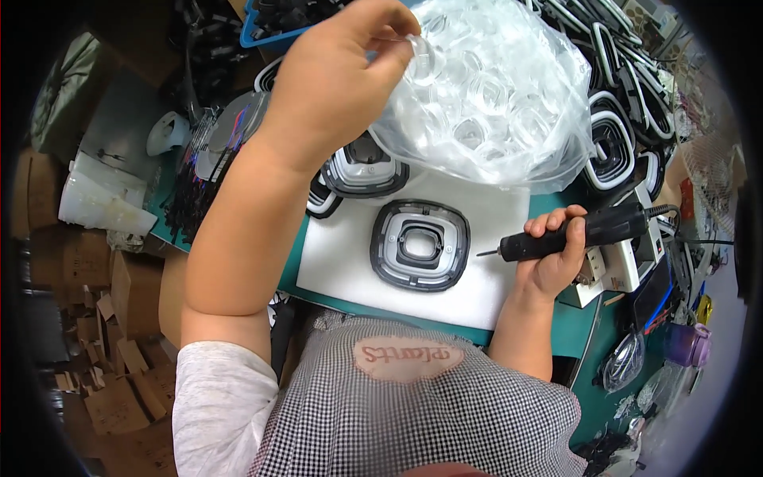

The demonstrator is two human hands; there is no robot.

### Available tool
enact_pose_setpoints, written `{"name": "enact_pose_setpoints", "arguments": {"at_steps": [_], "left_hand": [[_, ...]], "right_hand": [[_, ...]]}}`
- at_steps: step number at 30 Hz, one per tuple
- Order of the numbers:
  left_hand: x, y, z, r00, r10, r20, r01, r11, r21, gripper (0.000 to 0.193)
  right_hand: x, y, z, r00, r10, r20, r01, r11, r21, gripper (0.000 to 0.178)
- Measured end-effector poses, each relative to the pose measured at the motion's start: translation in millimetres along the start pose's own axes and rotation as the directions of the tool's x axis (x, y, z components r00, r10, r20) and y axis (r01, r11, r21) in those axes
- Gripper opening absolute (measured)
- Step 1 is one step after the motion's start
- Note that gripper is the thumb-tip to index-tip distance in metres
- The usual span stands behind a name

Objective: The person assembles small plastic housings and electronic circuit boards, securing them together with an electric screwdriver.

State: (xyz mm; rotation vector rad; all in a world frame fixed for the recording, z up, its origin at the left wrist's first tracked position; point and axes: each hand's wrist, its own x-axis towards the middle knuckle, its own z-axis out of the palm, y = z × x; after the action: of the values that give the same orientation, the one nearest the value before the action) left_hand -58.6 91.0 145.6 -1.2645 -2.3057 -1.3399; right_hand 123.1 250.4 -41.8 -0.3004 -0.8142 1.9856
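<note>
My left hand [342,75] is raised at the left edge of a big clear bag [556,163] filled with see-through plastic pieces. Thumb and fingers are pinched on a clear plastic piece [424,60], its outline partly lost against the bag. In my right hand [556,258] is a black electric screwdriver [520,247], held level with its bit pointing left. Between the hands, a rounded-square black and grey frame [385,253] with a central opening lies flat on a white foam pad [342,270]. The bit's tip is just right of this frame, apart from it.
Behind the frame stand more black and grey housings [367,168]. Black and white ring frames [610,143] are piled at the right, near a white box with sockets [592,270]. Bundled wires [195,179] lie left, a blue bin [258,28] behind. Cardboard boxes [119,401] fill the lower left.
</note>
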Motion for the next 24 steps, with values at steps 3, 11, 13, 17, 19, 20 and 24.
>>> {"name": "enact_pose_setpoints", "arguments": {"at_steps": [3, 11, 13, 17, 19, 20, 24], "left_hand": [[-26.9, -25.1, -0.3, 0.999, -0.01, 0.032, 0.014, 0.992, -0.126, 0.015], [-122.6, -52.2, 28.8, 0.908, 0.157, 0.388, -0.231, 0.961, 0.151, 0.015], [-139.1, -59.6, 44.0, 0.915, 0.132, 0.38, -0.253, 0.924, 0.287, 0.013], [-150.4, -69.6, 66.7, 0.949, 0.174, 0.264, -0.268, 0.885, 0.38, 0.011], [-156.7, -74.0, 75.8, 0.954, 0.193, 0.231, -0.27, 0.888, 0.373, 0.012], [-159.2, -76.2, 79.4, 0.956, 0.218, 0.195, -0.277, 0.886, 0.37, 0.012], [-165.9, -83.9, 85.5, 0.957, 0.159, 0.241, -0.24, 0.902, 0.358, 0.012]], "right_hand": [[0.5, 1.9, 1.2, 1.0, 0.01, -0.017, -0.01, 1.0, -0.003, 0.021], [7.4, 5.0, -0.7, 1.0, 0.022, 0.007, -0.021, 0.999, -0.049, 0.027], [6.6, 5.2, -2.9, 1.0, 0.016, -0.002, -0.017, 0.998, -0.06, 0.027], [7.3, 7.3, -5.1, 1.0, 0.015, -0.002, -0.015, 0.997, -0.076, 0.027], [7.1, 8.1, -6.0, 1.0, 0.013, 0.003, -0.013, 0.996, -0.084, 0.027], [7.0, 7.9, -6.4, 1.0, 0.017, 0.001, -0.017, 0.996, -0.089, 0.027], [6.2, 8.7, -5.6, 0.999, 0.031, 0.012, -0.03, 0.996, -0.081, 0.026]]}}
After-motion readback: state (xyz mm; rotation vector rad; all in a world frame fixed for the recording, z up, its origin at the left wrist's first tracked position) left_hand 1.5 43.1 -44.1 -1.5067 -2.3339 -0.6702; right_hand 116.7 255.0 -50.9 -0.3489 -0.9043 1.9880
